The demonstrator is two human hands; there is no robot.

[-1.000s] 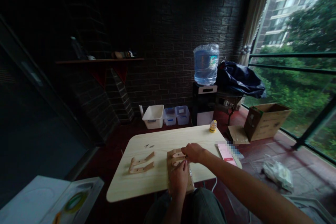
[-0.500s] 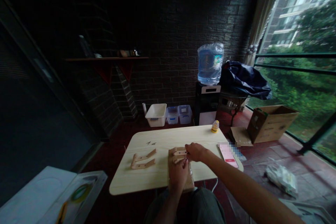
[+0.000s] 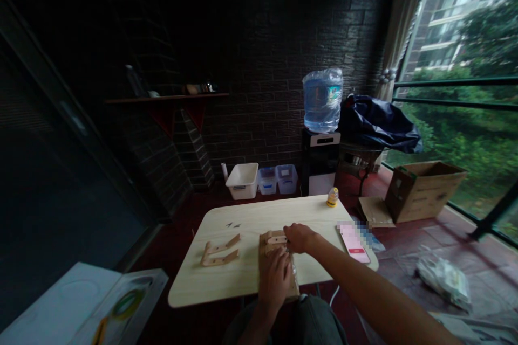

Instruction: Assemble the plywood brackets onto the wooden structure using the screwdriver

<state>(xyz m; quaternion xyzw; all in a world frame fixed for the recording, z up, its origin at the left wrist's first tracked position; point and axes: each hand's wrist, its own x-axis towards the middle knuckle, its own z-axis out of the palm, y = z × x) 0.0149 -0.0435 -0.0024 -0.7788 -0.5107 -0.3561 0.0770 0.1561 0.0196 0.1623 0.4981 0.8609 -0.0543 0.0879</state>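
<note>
On the pale table (image 3: 194,275) lies a brown board (image 3: 264,242) near the front edge, with a small wooden piece (image 3: 277,239) on top. My left hand (image 3: 275,275) rests on the board with its fingers stretched forward over it. My right hand (image 3: 298,237) has its fingers closed at the right end of the wooden piece; what they pinch is too small to make out. To the left lies a U-shaped wooden part (image 3: 220,252) with dark holes. Small dark bits (image 3: 233,225) lie behind it.
A yellow-based bottle (image 3: 332,198) and a phone (image 3: 353,242) are on the table's right side. An open white case (image 3: 137,302) is at the lower left. Bins (image 3: 243,180), a water dispenser (image 3: 322,161) and a cardboard box (image 3: 421,194) stand beyond.
My left hand has opened from a pinch near the right hand and now lies with fingers stretched over the board. My right hand stays near the wooden piece.
</note>
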